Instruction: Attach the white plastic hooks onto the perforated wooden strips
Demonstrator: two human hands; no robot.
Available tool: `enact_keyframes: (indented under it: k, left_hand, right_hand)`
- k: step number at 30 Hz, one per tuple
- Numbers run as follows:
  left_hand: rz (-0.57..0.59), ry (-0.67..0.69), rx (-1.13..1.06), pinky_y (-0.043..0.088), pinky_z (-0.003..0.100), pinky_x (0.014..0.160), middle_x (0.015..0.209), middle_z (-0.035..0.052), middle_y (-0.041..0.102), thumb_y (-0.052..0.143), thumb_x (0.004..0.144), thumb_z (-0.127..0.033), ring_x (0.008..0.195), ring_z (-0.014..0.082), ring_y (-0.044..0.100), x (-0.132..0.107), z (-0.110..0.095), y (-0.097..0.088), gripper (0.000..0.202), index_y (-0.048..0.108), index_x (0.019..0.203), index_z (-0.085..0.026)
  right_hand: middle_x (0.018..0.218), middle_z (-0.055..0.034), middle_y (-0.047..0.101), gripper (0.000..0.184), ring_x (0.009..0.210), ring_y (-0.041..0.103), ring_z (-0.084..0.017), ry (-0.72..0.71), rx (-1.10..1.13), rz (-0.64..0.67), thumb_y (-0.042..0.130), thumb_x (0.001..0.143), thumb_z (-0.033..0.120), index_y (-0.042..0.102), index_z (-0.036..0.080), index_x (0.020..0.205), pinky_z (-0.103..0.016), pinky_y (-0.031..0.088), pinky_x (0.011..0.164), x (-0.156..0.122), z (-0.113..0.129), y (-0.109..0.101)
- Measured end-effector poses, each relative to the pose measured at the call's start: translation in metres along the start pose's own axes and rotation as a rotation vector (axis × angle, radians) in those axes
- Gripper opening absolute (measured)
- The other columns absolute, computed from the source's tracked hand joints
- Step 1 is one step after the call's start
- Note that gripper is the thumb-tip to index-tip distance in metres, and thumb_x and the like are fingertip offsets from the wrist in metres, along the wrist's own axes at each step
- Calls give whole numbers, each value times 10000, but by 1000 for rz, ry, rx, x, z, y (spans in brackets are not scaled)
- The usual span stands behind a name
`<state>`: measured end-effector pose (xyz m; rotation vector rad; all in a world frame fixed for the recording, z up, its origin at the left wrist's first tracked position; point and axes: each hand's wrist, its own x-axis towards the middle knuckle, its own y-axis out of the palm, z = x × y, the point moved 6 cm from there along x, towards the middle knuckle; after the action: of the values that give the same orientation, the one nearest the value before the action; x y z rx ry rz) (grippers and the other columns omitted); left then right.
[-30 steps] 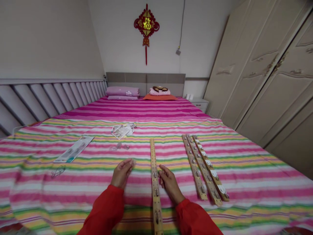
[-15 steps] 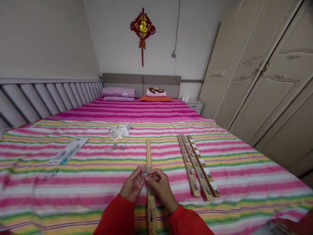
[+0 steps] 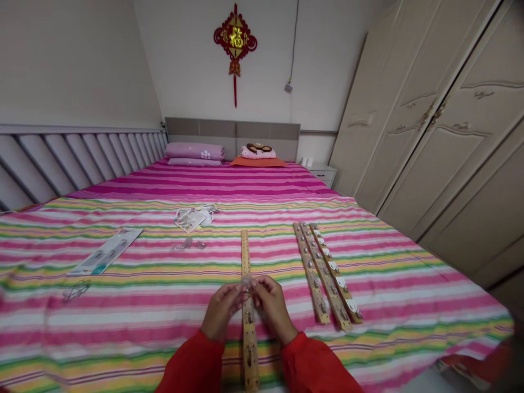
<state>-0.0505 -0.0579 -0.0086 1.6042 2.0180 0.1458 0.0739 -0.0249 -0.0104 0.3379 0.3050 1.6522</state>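
Observation:
A long wooden strip (image 3: 245,256) with holes and metal hooks lies lengthwise on the striped bedspread (image 3: 368,284), running toward me. My left hand (image 3: 221,310) and my right hand (image 3: 271,307) meet just above the strip, fingers pinched together on a small clear piece (image 3: 246,281) held between them. Both sleeves are red. Whether the piece touches the strip I cannot tell.
Three more wooden strips with hooks (image 3: 325,273) lie side by side to the right. A long blister pack (image 3: 105,256), a heap of opened clear packets (image 3: 191,218) and small clear pieces (image 3: 187,244) lie at left. Pillows (image 3: 196,152) sit at the headboard; wardrobe (image 3: 442,125) stands right.
My left hand moved right from the bedspread to meet my right hand over the strip, and both now pinch a small clear piece. The view shifted slightly.

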Motion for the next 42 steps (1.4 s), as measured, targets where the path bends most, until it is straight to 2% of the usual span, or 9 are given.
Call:
enact_keyframes:
  k: [4, 6, 8, 14, 21, 26, 32, 37, 42]
  left_hand:
    - [-45, 275, 309, 474, 243, 573, 702, 32, 691, 738, 568, -508, 617, 150, 628, 6, -22, -9, 400, 634, 729, -157]
    - [-60, 390, 380, 490, 265, 649, 698, 29, 685, 727, 569, -514, 676, 164, 629, 8, -33, -10, 392, 644, 722, -164]
    - [-53, 425, 406, 494, 285, 736, 754, 41, 701, 738, 556, -484, 763, 184, 638, 12, -38, -8, 374, 668, 740, -166]
    - [130, 295, 383, 491, 305, 768, 768, 59, 718, 757, 534, -419, 790, 202, 644, 22, -31, 5, 341, 699, 740, -154]
    - [16, 52, 196, 448, 219, 589, 714, 26, 691, 801, 485, -361, 648, 125, 606, 20, -3, -5, 392, 689, 799, -156]
    - [45, 313, 247, 491, 258, 710, 805, 42, 716, 739, 600, -369, 783, 170, 636, 6, -23, 8, 307, 703, 827, -166]
    - [54, 695, 547, 513, 279, 764, 891, 51, 717, 665, 706, -341, 853, 190, 647, -18, -68, 21, 215, 710, 849, -187]
    - [91, 577, 517, 536, 287, 717, 804, 52, 735, 697, 659, -365, 765, 187, 667, -7, -75, 20, 249, 711, 808, -165]
    - [120, 432, 424, 540, 288, 705, 769, 52, 740, 741, 580, -380, 755, 191, 670, 20, -66, 21, 313, 727, 790, -148]
  right_hand:
    - [399, 85, 433, 285, 354, 320, -59, 3, 17, -3, 713, 685, 429, 589, 174, 653, -188, 209, 362, 9, 1, -4]
    - [424, 75, 465, 275, 353, 325, -54, 8, 14, -12, 719, 678, 413, 594, 169, 649, -187, 201, 357, 12, 1, -6]
    - [448, 68, 492, 270, 346, 320, -47, 20, 17, -12, 725, 667, 401, 594, 166, 638, -187, 196, 351, 16, 1, -7]
    - [443, 68, 501, 260, 333, 320, -41, 37, 20, 10, 734, 653, 380, 594, 164, 625, -185, 193, 342, 25, 2, -3]
    - [428, 64, 517, 245, 308, 314, -34, 106, 171, 9, 724, 665, 364, 600, 153, 647, -186, 197, 347, 18, -7, 0]
    - [424, 79, 493, 215, 320, 308, -38, 106, 233, 59, 734, 675, 339, 611, 165, 703, -180, 195, 351, 5, -6, 11]
    - [516, 62, 540, 253, 363, 362, -44, 63, 183, 76, 769, 647, 320, 665, 167, 821, -177, 221, 356, 2, 1, 12]
    - [483, 58, 524, 309, 372, 365, -57, 20, 130, -9, 728, 692, 373, 685, 169, 921, -185, 253, 371, 8, 12, 1]
    - [470, 54, 519, 245, 381, 391, -63, -24, 38, -1, 734, 670, 369, 697, 154, 782, -197, 285, 385, 17, 18, 2]
